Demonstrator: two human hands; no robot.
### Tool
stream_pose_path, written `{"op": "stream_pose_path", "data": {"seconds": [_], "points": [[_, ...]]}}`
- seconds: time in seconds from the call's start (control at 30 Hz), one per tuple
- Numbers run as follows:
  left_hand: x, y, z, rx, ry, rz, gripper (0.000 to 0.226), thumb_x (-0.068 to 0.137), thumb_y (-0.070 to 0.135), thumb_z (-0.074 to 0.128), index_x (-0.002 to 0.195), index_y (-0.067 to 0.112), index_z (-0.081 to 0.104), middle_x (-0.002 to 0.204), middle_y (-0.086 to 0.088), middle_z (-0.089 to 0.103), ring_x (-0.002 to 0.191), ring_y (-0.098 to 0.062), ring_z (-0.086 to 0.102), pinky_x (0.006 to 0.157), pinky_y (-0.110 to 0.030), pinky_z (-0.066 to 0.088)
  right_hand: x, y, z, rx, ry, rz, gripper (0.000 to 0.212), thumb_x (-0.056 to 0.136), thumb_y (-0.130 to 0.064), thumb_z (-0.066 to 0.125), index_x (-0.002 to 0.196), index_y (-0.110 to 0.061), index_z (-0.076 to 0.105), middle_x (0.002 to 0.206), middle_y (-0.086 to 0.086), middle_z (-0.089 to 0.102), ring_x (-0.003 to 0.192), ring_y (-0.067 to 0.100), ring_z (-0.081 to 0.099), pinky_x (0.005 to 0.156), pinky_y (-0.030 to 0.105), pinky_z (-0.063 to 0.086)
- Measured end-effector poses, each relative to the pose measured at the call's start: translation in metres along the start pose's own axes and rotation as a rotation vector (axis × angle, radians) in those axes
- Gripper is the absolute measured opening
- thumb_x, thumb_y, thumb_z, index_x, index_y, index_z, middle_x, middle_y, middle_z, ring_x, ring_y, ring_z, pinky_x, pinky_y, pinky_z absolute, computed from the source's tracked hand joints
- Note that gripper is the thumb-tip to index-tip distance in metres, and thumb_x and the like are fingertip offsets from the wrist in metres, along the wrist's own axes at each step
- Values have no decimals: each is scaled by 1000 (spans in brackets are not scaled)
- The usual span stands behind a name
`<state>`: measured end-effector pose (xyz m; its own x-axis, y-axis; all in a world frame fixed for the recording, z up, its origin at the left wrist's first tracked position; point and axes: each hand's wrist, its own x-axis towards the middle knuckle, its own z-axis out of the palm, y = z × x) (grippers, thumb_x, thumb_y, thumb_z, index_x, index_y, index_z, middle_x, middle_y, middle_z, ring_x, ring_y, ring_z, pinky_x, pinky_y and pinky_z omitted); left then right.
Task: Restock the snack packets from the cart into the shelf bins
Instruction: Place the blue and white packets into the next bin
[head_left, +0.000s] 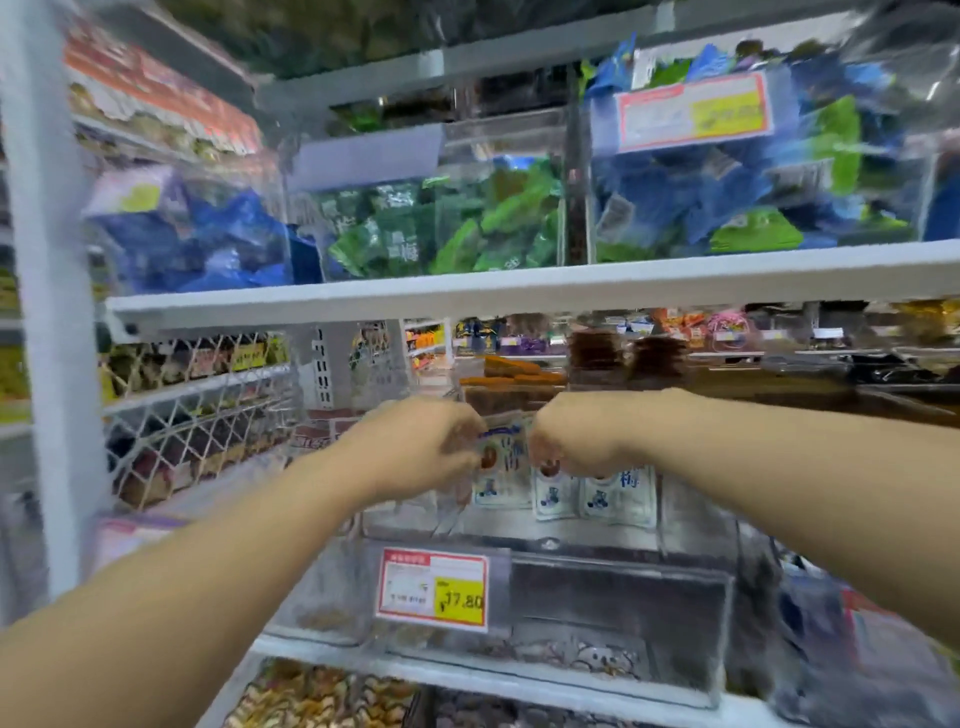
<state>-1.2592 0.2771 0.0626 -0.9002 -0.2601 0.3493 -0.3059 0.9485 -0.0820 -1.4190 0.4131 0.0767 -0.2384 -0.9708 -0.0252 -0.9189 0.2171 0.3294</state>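
- Head view is wide-angle and smeared by motion, so most print and edges are soft.
- Both forearms come in from the lower corners to the middle shelf level. The left hand and the right hand sit close together, knuckles nearly meeting.
- Three white snack packets with blue print are upright side by side just under the hands, above the clear bin. Whether they rest inside it or hang over its opening cannot be told.
- The left hand's fingers are curled, and their tips pinch the upper left edge of the leftmost packet.
- The right hand shows its back to the camera, with the fingers folded under and hidden. The tops of the other two packets vanish behind it, so I cannot tell whether it grips them.
- A red-and-yellow price tag on the bin front reads 17.80, but its smaller print is unreadable.
- Above the white shelf board, clear bins hold green packets and blue packets. A second tag there is too blurred to read.
- At left, a wire mesh panel screens goods that stay indistinct.
- Along the bottom, loose brownish snacks are cut off by the frame edge.
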Motion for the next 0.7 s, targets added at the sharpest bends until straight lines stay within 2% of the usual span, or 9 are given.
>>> {"op": "stream_pose_path", "data": {"seconds": [0.07,0.17,0.27,0.33,0.4,0.53,0.6,0.7], "points": [[-5,-11,0,-87,48,-6,30,95,40,62,124,36,63,123,14,67,112,-9,60,100,-36,49,20,-14,6,-103,-55,-7,32,91,0,53,119,-11,66,113,7,67,100,31,64,83,39,56],[-13,-24,5,-284,76,-26,25,97,30,63,122,30,68,123,13,66,111,-3,58,101,-23,43,45,-30,23,-239,-217,-15,30,98,-6,53,126,-3,63,125,16,64,111,35,61,81,37,48],[-18,-27,12,-392,101,-22,26,98,29,63,124,29,67,124,16,64,111,3,54,91,-11,34,61,-27,41,-334,-310,16,34,100,-13,51,132,-4,59,134,17,59,120,36,57,95,42,50],[-19,-26,15,-402,109,-6,28,98,29,63,125,28,67,126,14,65,111,3,51,87,-8,29,65,-21,52,-377,-357,60,39,100,-9,50,138,-2,53,144,16,50,130,36,50,103,47,48],[-20,-27,16,-420,112,-9,28,98,31,62,126,31,66,126,13,64,114,1,49,91,-12,30,65,-17,60,-442,-373,84,46,100,-8,49,146,0,43,156,14,37,138,36,42,104,48,46],[-23,-28,17,-476,101,-28,28,99,34,60,126,36,65,119,17,57,113,2,46,94,-18,33,69,-8,69,-531,-392,137,64,99,-12,53,157,-15,24,167,8,6,148,36,22,106,48,44],[-23,-26,17,-488,93,-30,28,99,34,60,127,36,64,115,20,54,112,4,45,93,-17,30,71,-4,69,-465,-399,188,72,100,-14,49,160,-25,11,168,6,-3,151,35,15,109,46,42],[-23,-25,17,-487,94,-29,27,99,34,60,126,37,64,113,21,55,113,4,43,94,-18,29,68,-3,63,-435,-410,183,76,98,-12,54,160,-25,11,168,4,-7,153,32,7,111,49,39]]}}
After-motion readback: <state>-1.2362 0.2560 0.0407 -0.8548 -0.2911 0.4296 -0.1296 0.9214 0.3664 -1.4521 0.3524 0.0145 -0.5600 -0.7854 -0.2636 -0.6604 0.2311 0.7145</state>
